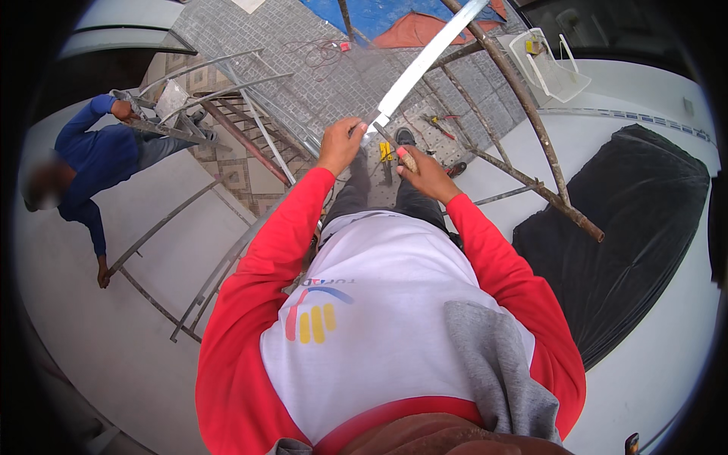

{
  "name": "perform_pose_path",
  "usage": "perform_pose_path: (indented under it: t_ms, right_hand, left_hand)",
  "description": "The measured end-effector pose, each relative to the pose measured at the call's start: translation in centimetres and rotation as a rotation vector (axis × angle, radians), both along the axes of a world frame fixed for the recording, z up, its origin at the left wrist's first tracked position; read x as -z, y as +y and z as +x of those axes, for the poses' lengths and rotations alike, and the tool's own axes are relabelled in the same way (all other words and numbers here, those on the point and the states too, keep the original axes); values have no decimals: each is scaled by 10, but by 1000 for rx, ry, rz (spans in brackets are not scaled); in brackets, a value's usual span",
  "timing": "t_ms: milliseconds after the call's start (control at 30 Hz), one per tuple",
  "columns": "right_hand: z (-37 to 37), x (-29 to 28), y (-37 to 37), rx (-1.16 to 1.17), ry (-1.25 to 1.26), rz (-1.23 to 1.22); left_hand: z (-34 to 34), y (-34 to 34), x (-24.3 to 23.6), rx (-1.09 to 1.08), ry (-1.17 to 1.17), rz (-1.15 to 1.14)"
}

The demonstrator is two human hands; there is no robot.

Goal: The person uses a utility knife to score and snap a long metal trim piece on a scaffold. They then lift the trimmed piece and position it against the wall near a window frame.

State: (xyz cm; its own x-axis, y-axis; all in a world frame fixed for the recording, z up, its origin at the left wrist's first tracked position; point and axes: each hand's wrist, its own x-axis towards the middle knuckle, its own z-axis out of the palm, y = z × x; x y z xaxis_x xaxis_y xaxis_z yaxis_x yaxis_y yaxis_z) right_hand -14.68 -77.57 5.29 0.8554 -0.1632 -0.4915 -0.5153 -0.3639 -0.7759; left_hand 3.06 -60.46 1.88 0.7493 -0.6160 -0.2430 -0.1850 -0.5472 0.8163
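My left hand [341, 144] is pinched at the lower end of a long white strip [425, 64], which slants up to the right. My right hand [423, 173] grips a slim tool with a tan handle [407, 159]; its thin dark shaft points up toward the strip's lower end. Below the strip, a yellow-and-black object [385, 153] and red-handled tools [442, 133] lie by my shoes on a perforated platform [371, 178].
Rusty scaffold tubes [550, 152] rise at my right, beside a white chair [538, 64] and a black cover [610, 235]. A co-worker in blue [106, 167] holds metal framing at my left. A blue tarp [371, 15] and red sheet [432, 32] lie on the paving below.
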Motion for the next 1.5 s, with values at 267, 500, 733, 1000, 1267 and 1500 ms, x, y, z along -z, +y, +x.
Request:
perform_pose_path:
  t_ms: [267, 500, 733, 1000, 1267, 1500]
  right_hand:
    - [-8, 20, -5, 12, 3, -19]
    - [-2, 7, -7, 38, -30, 22]
    - [7, -16, -12, -150, 83, -110]
    - [-2, 0, -8, -79, -53, -137]
    - [15, -8, -10, -149, -114, -161]
    - [9, -27, -27, -183, 61, -78]
  left_hand:
    - [3, -6, -11, 37, -28, 84]
    - [3, -11, -10, 47, -118, 32]
    - [-6, -16, -14, 17, -76, 74]
    - [-8, -20, -13, -19, -7, 156]
    - [2, -14, 10, -74, 202, 125]
    - [-4, -15, -5, -37, 21, 59]
